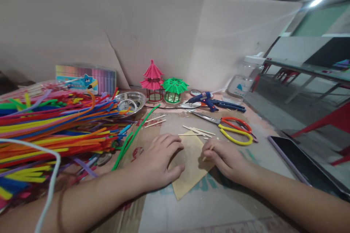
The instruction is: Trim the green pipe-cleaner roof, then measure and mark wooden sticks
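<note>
Left hand (157, 162) flat, fingers together, pressing tan card (191, 176) near centre. Right hand (222, 158) pinches 1 thin stick (205, 157) at card's right edge. 2 model pavilions (152, 80) stand finished far; loose sticks (198, 131) unused.

Tan cardboard piece (191, 174) lying flat, turned diamond-wise (near corner pointing toward camera); thin pale stick (204, 158) at right edge.
</note>
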The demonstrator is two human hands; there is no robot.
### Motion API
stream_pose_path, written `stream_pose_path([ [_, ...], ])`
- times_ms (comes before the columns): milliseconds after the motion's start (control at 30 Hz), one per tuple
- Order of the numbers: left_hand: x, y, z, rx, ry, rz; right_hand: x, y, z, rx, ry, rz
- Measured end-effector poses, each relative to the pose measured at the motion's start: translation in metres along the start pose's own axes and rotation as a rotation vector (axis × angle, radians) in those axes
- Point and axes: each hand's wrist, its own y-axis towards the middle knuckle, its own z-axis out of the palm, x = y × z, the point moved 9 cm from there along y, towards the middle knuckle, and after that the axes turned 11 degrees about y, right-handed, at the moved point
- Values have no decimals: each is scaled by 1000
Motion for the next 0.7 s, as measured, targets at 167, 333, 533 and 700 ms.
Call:
stream_pose_path([
  [167, 0, 1, 2, 19, 7, -12, 0, 1, 11, 47, 65, 36],
  [333, 0, 2, 3, -13, 14, -11, 4, 1, 9, 50, -50, -20],
  [533, -1, 4, 4, 4, 30, -15, 0, 4, 5, 48, -78, -5],
  [700, -3, 6, 2, 18, 48, -16, -2, 5, 5, 54, -59, 29],
])
